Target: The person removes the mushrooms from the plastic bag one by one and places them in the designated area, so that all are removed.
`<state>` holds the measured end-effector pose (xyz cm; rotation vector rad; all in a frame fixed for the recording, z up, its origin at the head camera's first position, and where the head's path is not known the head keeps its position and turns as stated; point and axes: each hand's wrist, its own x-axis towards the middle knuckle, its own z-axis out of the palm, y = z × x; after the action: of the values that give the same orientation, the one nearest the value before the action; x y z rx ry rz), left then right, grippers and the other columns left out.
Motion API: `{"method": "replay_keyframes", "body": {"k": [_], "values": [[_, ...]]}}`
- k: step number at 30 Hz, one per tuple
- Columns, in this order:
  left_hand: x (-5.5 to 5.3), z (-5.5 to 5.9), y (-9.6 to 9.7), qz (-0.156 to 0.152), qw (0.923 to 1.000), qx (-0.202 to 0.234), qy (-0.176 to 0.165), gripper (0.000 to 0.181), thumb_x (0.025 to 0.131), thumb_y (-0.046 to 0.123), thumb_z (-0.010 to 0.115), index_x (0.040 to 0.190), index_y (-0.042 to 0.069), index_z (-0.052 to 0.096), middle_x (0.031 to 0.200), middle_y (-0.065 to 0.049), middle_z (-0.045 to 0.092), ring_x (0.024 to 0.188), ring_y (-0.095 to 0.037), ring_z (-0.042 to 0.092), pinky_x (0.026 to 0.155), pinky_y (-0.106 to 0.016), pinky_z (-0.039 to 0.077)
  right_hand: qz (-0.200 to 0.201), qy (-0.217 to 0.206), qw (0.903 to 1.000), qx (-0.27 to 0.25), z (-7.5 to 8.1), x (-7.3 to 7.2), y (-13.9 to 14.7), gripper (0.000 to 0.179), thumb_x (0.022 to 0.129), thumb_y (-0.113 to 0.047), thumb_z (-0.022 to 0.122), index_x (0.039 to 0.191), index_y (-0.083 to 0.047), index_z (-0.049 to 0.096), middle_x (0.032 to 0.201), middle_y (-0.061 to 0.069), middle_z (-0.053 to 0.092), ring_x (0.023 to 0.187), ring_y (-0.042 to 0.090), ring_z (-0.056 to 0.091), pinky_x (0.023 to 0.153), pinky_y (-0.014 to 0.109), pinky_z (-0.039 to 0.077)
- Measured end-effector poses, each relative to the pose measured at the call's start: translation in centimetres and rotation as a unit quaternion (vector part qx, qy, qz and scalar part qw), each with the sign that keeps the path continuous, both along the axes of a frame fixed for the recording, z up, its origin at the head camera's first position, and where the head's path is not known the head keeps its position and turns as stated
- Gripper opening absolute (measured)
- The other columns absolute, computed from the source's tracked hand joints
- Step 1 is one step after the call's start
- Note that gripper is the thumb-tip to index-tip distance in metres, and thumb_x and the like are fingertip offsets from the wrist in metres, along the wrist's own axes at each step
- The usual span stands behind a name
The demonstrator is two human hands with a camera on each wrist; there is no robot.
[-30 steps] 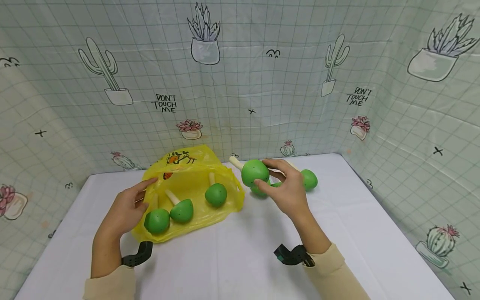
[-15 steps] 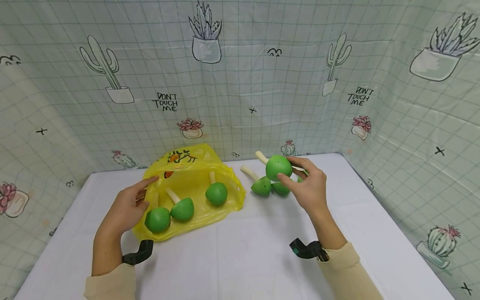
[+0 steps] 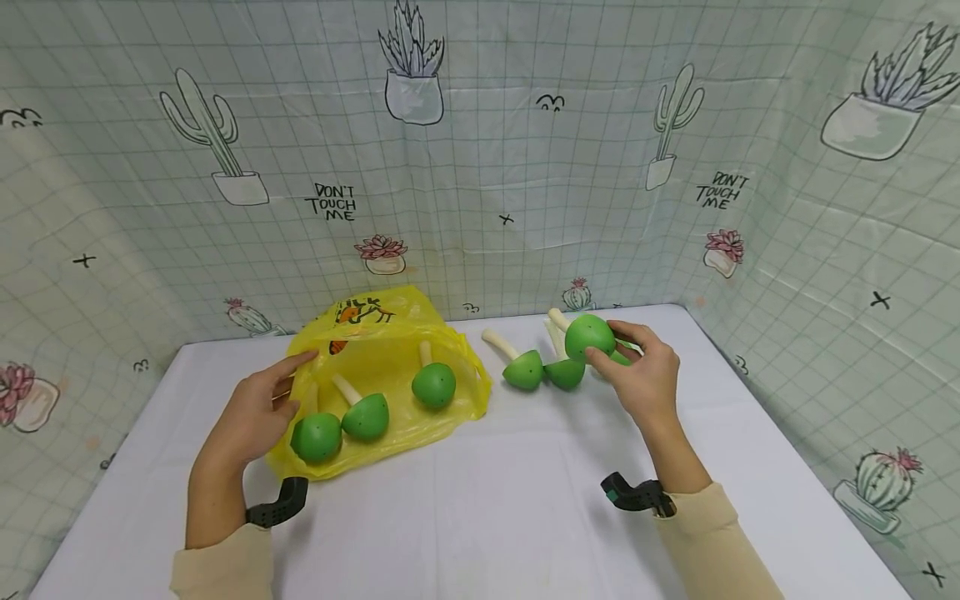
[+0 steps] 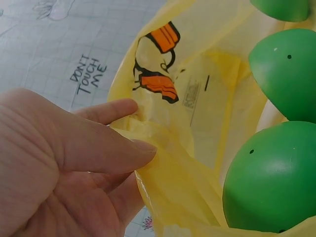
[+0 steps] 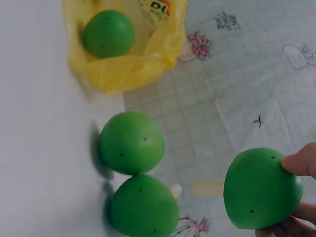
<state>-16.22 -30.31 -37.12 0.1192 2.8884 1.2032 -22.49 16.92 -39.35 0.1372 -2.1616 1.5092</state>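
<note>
My left hand [image 3: 251, 412] pinches the left rim of a yellow plastic bag [image 3: 401, 437], thumb on the inside face in the left wrist view. The bag lies on its side, mouth toward me. Inside are three green toy mushrooms with dotted, rounded caps and pale stems: one at the left [image 4: 269, 175], a middle mushroom [image 3: 366, 418] and a right mushroom [image 3: 434, 386]. My right hand [image 3: 647, 373] holds another green mushroom [image 5: 261, 190] by its cap between thumb and fingers, stem pointing back and left. It hangs over the loose mushrooms at the right.
Two loose mushrooms, one nearer the bag [image 3: 522, 371] and one beside it [image 3: 564, 373], lie side by side on the white table [image 3: 457, 517]. A third green cap [image 3: 622, 353] shows partly behind my right hand. A patterned cloth [image 3: 495, 167] hangs behind and at both sides.
My right hand has carried its mushroom rightward, from beside the bag's mouth to over the right-hand mushrooms, and slightly lower lately. My left hand stays at the bag's rim.
</note>
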Motion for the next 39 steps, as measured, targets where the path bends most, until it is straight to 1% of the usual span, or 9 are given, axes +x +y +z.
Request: {"method": "replay_keyframes", "body": {"k": [8,10,14,17,20,27,34,39], "values": [[0.0,0.0,0.1,0.005,0.9999,-0.004,-0.008,0.071,0.099,-0.016,0.053,0.164,0.007,0.037,0.162,-0.033,0.034,0.141,-0.058,0.042,0.111,-0.066,0.043,-0.036,-0.034,0.9984,0.028,-1.7,-0.1,1.6,0.046,0.087,-0.003,0.084,0.128,0.010,0.068,0.129,0.023,0.067,0.123,0.035,0.064,0.104,0.037,0.056],[0.0,0.1,0.1,0.006,0.9999,-0.006,-0.011,0.071,0.099,-0.016,0.053,0.164,0.008,0.037,0.163,-0.032,0.033,0.141,-0.058,0.041,0.111,-0.066,0.042,-0.040,-0.040,0.9979,0.030,-2.0,0.0,1.8,0.046,0.088,-0.003,0.084,0.129,0.010,0.068,0.130,0.023,0.067,0.124,0.036,0.064,0.104,0.037,0.056],[-0.1,0.1,0.1,0.006,0.9999,-0.007,-0.011,0.071,0.099,-0.015,0.053,0.164,0.008,0.036,0.163,-0.032,0.033,0.141,-0.057,0.042,0.111,-0.066,0.043,-0.047,-0.051,0.9971,0.033,-2.5,0.0,2.1,0.047,0.088,-0.003,0.083,0.130,0.011,0.067,0.131,0.025,0.066,0.124,0.038,0.064,0.101,0.030,0.056],[-0.1,0.1,0.0,0.005,0.9999,-0.006,-0.009,0.071,0.099,-0.015,0.053,0.164,0.007,0.036,0.162,-0.033,0.034,0.141,-0.058,0.042,0.111,-0.066,0.043,-0.054,-0.057,0.9963,0.036,-2.9,-0.2,2.2,0.046,0.088,-0.003,0.083,0.129,0.011,0.067,0.130,0.025,0.066,0.123,0.038,0.064,0.098,0.023,0.056],[-0.1,0.1,0.0,0.003,1.0000,-0.005,-0.005,0.071,0.099,-0.016,0.052,0.164,0.007,0.036,0.162,-0.033,0.034,0.140,-0.058,0.043,0.110,-0.066,0.043,-0.059,-0.059,0.9958,0.037,-3.2,-0.3,2.4,0.046,0.088,-0.002,0.082,0.129,0.012,0.067,0.130,0.026,0.067,0.122,0.038,0.064,0.097,0.022,0.056],[-0.1,0.1,0.1,0.003,1.0000,-0.003,-0.005,0.071,0.098,-0.016,0.052,0.164,0.007,0.037,0.162,-0.033,0.034,0.140,-0.058,0.042,0.111,-0.066,0.043,-0.062,-0.072,0.9945,0.044,-3.8,-0.4,2.7,0.047,0.088,-0.004,0.083,0.129,0.011,0.067,0.130,0.026,0.066,0.121,0.040,0.066,0.098,0.039,0.057],[-0.1,0.1,0.1,0.005,1.0000,-0.006,-0.001,0.071,0.098,-0.017,0.053,0.163,0.006,0.037,0.162,-0.033,0.034,0.141,-0.058,0.042,0.110,-0.066,0.043,-0.060,-0.085,0.9928,0.058,-4.1,-0.4,2.9,0.048,0.087,-0.005,0.084,0.129,0.011,0.067,0.130,0.028,0.067,0.119,0.041,0.068,0.096,0.039,0.057],[0.0,0.1,0.0,0.002,1.0000,-0.005,0.005,0.071,0.098,-0.017,0.053,0.163,0.005,0.037,0.162,-0.033,0.035,0.140,-0.059,0.043,0.110,-0.066,0.044,-0.060,-0.108,0.9895,0.074,-4.3,-0.5,3.1,0.050,0.087,-0.007,0.085,0.130,0.011,0.067,0.128,0.030,0.068,0.115,0.042,0.071,0.095,0.038,0.059]]}}
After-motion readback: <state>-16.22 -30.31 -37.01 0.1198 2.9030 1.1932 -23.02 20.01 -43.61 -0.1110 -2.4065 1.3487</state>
